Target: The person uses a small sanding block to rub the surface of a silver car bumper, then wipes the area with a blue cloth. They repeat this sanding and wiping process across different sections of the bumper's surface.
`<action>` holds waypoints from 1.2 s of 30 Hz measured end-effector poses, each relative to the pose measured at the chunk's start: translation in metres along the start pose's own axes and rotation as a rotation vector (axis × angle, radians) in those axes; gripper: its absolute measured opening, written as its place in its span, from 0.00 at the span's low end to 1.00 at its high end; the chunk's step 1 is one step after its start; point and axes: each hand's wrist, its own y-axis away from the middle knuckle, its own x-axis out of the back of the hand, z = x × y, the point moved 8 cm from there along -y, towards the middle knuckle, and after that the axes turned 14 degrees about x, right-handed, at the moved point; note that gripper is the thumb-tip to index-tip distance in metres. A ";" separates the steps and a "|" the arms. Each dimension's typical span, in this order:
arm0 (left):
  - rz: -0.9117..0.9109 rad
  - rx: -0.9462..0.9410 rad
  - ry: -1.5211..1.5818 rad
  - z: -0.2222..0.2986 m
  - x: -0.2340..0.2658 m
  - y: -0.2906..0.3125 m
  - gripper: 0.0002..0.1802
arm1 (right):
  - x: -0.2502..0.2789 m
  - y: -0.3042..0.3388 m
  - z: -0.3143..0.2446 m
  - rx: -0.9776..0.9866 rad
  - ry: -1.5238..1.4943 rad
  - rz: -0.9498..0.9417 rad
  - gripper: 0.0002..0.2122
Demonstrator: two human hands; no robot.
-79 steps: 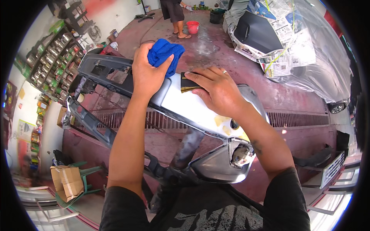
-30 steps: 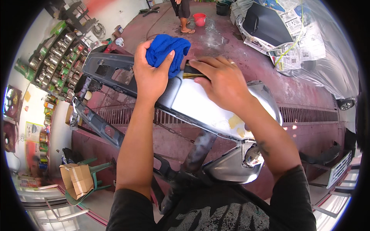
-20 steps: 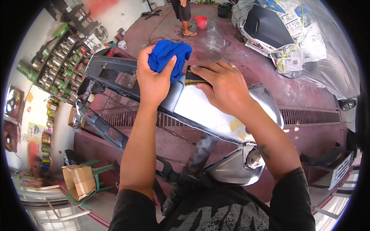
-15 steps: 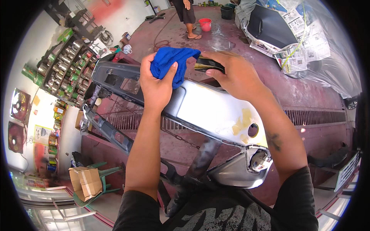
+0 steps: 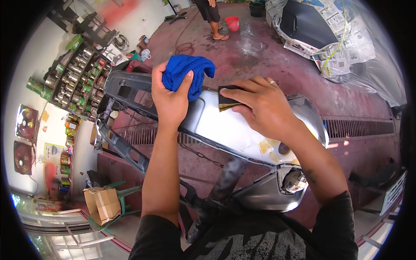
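Observation:
A crumpled blue cloth is gripped in my left hand, thumb pressed on its near side, above the dark end of a car bumper. My right hand holds a black sanding block with a yellowish sheet along its lower edge. The block lies on or just over the bumper's whitish sanded stretch. Tan filler patches surround a round hole to the right. The bumper rests on a dark stand, and my right hand covers part of its upper edge.
Paint cans fill a rack at the left. A cardboard box sits on a green chair. Another person stands at the back near a red bucket. A plastic- and newspaper-covered car is at the right; a floor grate runs across.
My right hand has brought the sanding block down from beyond the bumper's far edge onto its whitish surface. My left hand, still holding the cloth, has shifted slightly left.

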 end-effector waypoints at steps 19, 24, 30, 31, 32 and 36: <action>0.009 -0.018 0.006 -0.003 0.002 -0.001 0.26 | 0.001 -0.005 -0.014 0.118 -0.007 -0.038 0.24; 0.034 -0.071 -0.039 -0.005 0.008 0.000 0.26 | 0.004 0.005 -0.013 0.139 -0.023 -0.045 0.22; -0.001 -0.028 -0.021 -0.006 0.003 -0.001 0.26 | -0.013 -0.026 -0.018 0.151 0.017 0.000 0.21; -0.003 -0.025 -0.021 -0.007 0.005 -0.001 0.26 | -0.011 -0.024 -0.017 0.138 0.005 -0.013 0.21; 0.000 -0.042 -0.033 -0.006 0.004 -0.003 0.26 | -0.007 -0.018 -0.015 0.125 -0.007 -0.026 0.21; 0.037 -0.072 -0.059 -0.008 0.003 -0.003 0.26 | 0.008 0.008 -0.017 0.140 0.046 -0.032 0.21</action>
